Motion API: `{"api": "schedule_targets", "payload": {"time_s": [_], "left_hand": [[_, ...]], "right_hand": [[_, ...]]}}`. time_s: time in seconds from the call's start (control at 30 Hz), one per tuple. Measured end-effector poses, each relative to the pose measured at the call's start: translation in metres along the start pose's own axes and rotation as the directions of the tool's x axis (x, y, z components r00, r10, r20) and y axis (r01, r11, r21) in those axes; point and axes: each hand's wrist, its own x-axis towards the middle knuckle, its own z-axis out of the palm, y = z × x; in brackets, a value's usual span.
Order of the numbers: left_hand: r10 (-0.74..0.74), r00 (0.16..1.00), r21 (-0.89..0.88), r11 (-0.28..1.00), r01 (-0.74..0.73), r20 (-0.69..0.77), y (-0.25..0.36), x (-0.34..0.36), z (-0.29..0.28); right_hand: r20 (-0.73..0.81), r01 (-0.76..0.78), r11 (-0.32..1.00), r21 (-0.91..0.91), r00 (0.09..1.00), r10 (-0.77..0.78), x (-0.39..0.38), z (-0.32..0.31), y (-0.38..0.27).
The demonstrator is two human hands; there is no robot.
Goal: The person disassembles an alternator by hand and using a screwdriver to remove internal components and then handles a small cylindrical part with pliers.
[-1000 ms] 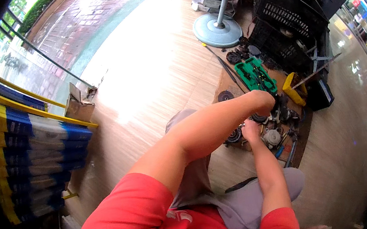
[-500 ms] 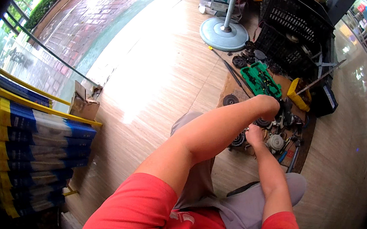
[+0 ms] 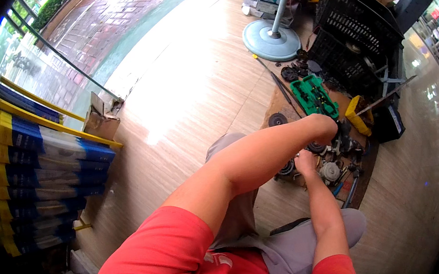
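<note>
From here, the left hand (image 3: 325, 129) bends down just beyond the right hand (image 3: 305, 162), its fingers hidden, so I can't tell what it grips; the right's fingers look curled at a small, shiny metal piece (image 3: 297, 156), though I can't make out a firm hold. A black, round part (image 3: 287, 168) sits left of that grip and a dull-silver, round metal part (image 3: 329, 171) right of it, while an open green plastic case (image 3: 297, 88) lies past the left hand, presumably for easy reach.
</note>
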Motion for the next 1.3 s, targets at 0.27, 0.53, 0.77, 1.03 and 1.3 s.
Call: {"api": "schedule_targets", "payload": {"time_s": [0.27,0.53,0.77,1.03,1.3], "left_hand": [[-0.047,0.999,0.007,0.999,0.047,-0.012,0.003,0.007,0.002],[0.001,1.000,0.003,1.000,-0.001,-0.018,0.000,0.005,0.003],[-0.014,1.000,-0.002,1.000,0.014,-0.013,0.004,0.000,-0.004],[0.010,1.000,-0.002,1.000,-0.010,-0.019,0.000,0.003,0.001],[-0.054,0.998,0.011,0.998,0.054,0.015,0.002,0.006,0.002]], "right_hand": [[0.019,-0.011,0.999,-0.045,1.000,0.011,-0.004,-0.012,-0.007],[0.023,-0.030,0.997,-0.065,0.999,0.032,-0.002,-0.010,-0.008],[-0.017,0.011,1.000,-0.024,1.000,-0.011,-0.004,-0.010,-0.005],[0.022,0.012,0.998,-0.068,1.000,-0.011,-0.006,-0.014,-0.012],[-0.042,0.081,0.997,-0.008,0.996,-0.081,-0.004,-0.006,-0.008]]}}
